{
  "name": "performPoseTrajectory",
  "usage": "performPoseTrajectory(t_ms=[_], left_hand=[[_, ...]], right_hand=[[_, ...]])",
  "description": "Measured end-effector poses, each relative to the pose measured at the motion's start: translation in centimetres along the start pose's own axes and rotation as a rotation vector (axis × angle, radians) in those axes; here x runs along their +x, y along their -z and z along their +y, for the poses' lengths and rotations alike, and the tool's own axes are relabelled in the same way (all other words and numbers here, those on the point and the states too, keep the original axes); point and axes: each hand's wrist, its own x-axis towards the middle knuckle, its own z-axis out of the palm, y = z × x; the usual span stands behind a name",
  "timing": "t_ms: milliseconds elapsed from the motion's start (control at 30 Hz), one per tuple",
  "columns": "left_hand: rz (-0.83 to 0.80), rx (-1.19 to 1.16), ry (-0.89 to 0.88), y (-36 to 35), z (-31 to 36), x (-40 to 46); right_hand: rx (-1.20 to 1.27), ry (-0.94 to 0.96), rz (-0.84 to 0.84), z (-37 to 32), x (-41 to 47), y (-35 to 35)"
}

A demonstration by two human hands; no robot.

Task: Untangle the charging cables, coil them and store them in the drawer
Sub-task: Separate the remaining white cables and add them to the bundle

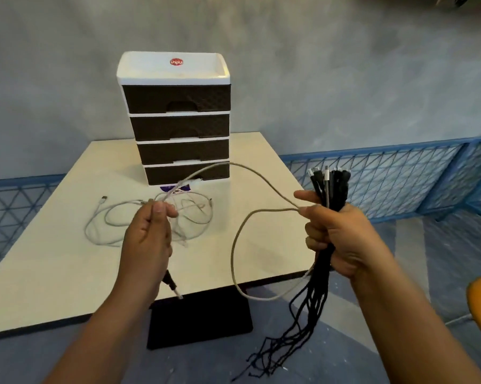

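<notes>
Charging cables are split three ways: a thin pale grey cable (261, 173) spans between the hands, a thick bunch of black cables (326, 189) stands in the right fist, and loose white cables (150, 214) lie tangled on the cream surface (53, 259); the left fingers (161, 207) pinch the grey cable near one end, the right fingers (314, 234) are clenched round the bunch with the grey loop caught under the thumb; best, I'd judge, to draw it free slowly, keeping the bunch tight; both forearms reach forward, left hand (146, 239) lower, right hand (341, 236) upright; the brown four-drawer plastic cabinet (178, 123) stands closed behind.
</notes>
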Motion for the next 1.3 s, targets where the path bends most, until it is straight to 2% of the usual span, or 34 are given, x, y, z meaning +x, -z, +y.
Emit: performPoseTrajectory(t_ms=[300,367,500,633,733,800,867,900,967,1033,1067,1133,1233,1300], left_hand=[[-0.086,0.381,0.021,1.7,-4.3,-8.3],[-0.17,0.434,0.043,2.0,-5.1,-9.6],[-0.457,0.659,0.057,2.2,-7.7,-11.2],[-0.667,0.77,0.024,-1.1,-8.2,-10.8],[-0.761,0.905,0.015,-2.8,-9.1,-9.8],[-0.817,1.089,0.031,-3.2,-9.6,-9.5],[-0.781,1.165,0.0,-4.0,-8.2,-9.7],[-0.734,1.071,-0.04,-4.7,-6.8,-9.9],[-0.649,0.69,-0.049,-6.4,-2.8,-10.6],[-0.724,0.338,0.002,-8.1,1.4,-11.8],[-0.794,0.241,0.01,-8.9,2.6,-12.6],[-0.818,0.148,0.026,-10.3,3.0,-14.2],[-0.673,0.051,0.128,-11.1,1.4,-15.5],[-0.648,0.064,0.177,-10.9,-0.3,-15.8]], right_hand=[[0.065,0.053,-0.056,-0.8,-3.0,3.0],[0.082,0.07,-0.069,-1.3,-3.5,3.2],[0.102,0.106,-0.097,-2.1,-4.3,3.2],[0.113,0.123,-0.119,-2.1,-4.9,2.1],[0.121,0.13,-0.12,-2.1,-5.3,1.4],[0.129,0.135,-0.132,-2.1,-5.7,1.1],[0.14,0.144,-0.148,-2.1,-6.1,1.1],[0.15,0.152,-0.158,-2.0,-6.3,1.0],[0.169,0.16,-0.178,-1.7,-6.7,0.6],[0.187,0.163,-0.192,-1.5,-7.1,0.1],[0.201,0.168,-0.204,-1.5,-7.2,-0.2],[0.23,0.172,-0.222,-1.8,-7.3,-0.7],[0.259,0.169,-0.238,-2.6,-7.3,-1.0],[0.254,0.165,-0.232,-3.0,-7.2,-1.2]])
